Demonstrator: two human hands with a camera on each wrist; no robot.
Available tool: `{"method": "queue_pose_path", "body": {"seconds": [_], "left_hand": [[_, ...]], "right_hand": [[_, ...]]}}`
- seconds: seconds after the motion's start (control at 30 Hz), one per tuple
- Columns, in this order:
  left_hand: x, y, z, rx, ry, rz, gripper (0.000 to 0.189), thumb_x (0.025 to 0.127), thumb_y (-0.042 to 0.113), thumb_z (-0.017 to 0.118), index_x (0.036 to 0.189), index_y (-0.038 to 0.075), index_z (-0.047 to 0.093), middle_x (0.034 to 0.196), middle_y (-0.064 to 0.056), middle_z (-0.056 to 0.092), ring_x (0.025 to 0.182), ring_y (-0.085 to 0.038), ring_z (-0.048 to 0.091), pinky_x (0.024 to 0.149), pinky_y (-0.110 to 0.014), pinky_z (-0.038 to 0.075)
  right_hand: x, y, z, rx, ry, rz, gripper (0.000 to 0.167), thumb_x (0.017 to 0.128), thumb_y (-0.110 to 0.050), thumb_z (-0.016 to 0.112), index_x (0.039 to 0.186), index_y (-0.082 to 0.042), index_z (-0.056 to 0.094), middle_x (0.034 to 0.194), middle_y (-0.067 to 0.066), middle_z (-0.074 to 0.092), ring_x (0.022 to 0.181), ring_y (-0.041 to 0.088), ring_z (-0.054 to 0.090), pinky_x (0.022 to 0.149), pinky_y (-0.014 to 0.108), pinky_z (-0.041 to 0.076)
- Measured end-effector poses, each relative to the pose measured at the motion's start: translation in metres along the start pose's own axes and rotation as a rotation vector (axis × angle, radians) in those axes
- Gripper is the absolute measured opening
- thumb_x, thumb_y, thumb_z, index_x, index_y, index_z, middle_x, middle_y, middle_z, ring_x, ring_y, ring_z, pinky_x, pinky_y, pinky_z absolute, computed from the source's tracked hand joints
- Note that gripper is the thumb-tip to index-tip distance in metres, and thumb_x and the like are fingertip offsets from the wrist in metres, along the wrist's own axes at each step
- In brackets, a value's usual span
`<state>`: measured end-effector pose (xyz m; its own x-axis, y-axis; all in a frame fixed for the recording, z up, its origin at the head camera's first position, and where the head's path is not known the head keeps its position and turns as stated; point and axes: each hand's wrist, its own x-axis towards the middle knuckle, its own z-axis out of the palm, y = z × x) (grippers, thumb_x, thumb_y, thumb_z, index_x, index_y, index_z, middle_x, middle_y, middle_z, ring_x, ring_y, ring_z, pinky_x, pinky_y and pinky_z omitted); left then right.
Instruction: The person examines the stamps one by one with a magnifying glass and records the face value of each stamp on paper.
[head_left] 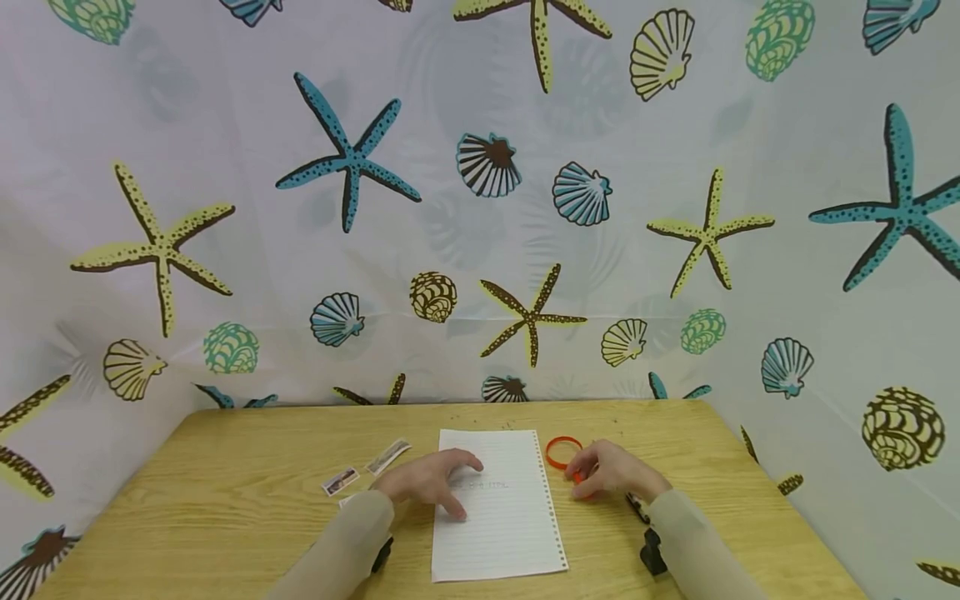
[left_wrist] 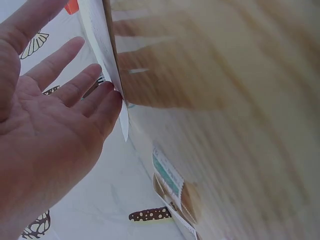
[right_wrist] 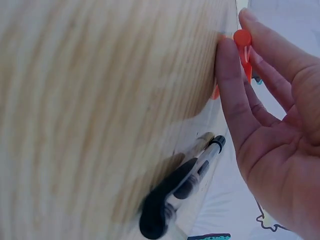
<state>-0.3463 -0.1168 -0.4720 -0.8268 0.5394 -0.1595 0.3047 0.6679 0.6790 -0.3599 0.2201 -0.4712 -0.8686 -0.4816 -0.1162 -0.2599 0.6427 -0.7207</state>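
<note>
A lined sheet of paper [head_left: 495,533] with a line of handwriting lies on the wooden table. My left hand [head_left: 431,479] is over its left side, fingers spread and relaxed; in the left wrist view the fingertips of the left hand [left_wrist: 60,105] are at the paper's edge. To the right of the sheet, my right hand [head_left: 611,471] pinches the handle of a red magnifying glass [head_left: 548,457] between thumb and fingers. The round handle end [right_wrist: 242,37] shows between them in the right wrist view. Its ring points away from me, near the paper's right edge.
Small stamp-like pictures [head_left: 341,481] lie left of the paper, one partly hidden by the left arm; a green stamp [left_wrist: 167,172] shows in the left wrist view. A black-and-clear pen-like object [right_wrist: 182,185] lies beside the right hand. A patterned curtain [head_left: 450,225] hangs behind the table.
</note>
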Motion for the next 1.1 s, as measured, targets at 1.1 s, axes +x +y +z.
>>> {"method": "queue_pose_path", "body": {"seconds": [1.1], "left_hand": [[0.000,-0.007,-0.008,0.007,-0.104,-0.046,0.072,0.071,0.009,0.086,0.135,0.020,0.055,0.157,-0.008,0.035,0.148,-0.035,0.024,0.119,-0.057,0.018]], "right_hand": [[-0.015,0.020,-0.030,0.153,0.037,-0.042,0.026,0.092,-0.008,0.067,0.114,0.005,0.066,0.096,0.020,0.067,0.066,0.017,0.055,0.057,0.031,0.051]]}}
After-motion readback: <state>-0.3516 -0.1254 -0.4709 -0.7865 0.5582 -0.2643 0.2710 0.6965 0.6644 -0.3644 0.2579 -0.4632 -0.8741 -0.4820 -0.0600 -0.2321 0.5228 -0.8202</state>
